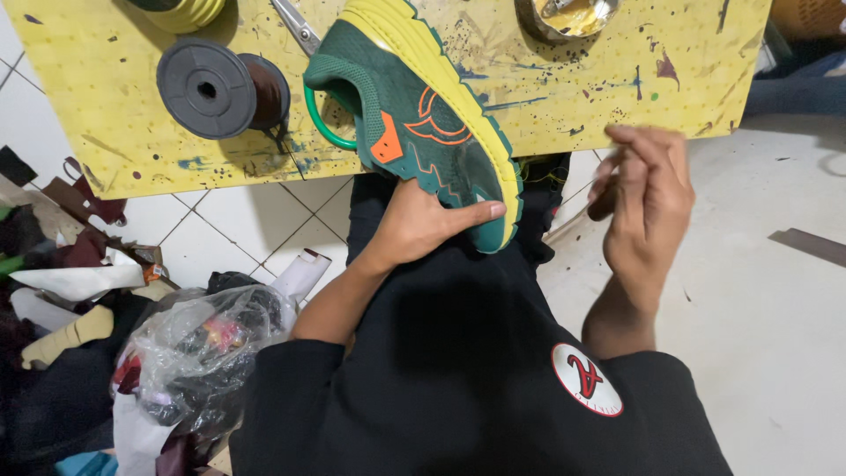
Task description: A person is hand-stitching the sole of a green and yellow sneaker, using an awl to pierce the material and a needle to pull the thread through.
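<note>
A green sports shoe [414, 115] with orange markings and a yellow sole lies on its side, its heel end on the yellow board [115, 132] and its toe on my lap. My left hand [421, 225] grips the toe end from below, thumb across the sole edge. My right hand [648, 198] is raised to the right of the shoe, fingers pinched together; whether a needle or thread is between them I cannot tell. A dark spool of thread [225, 88] lies on the board left of the shoe.
Scissors [298, 26] lie on the board behind the shoe's heel. A round metal tin [564, 16] sits at the board's far edge. A clear plastic bag [207, 348] and scraps of material are piled on the tiled floor at my left.
</note>
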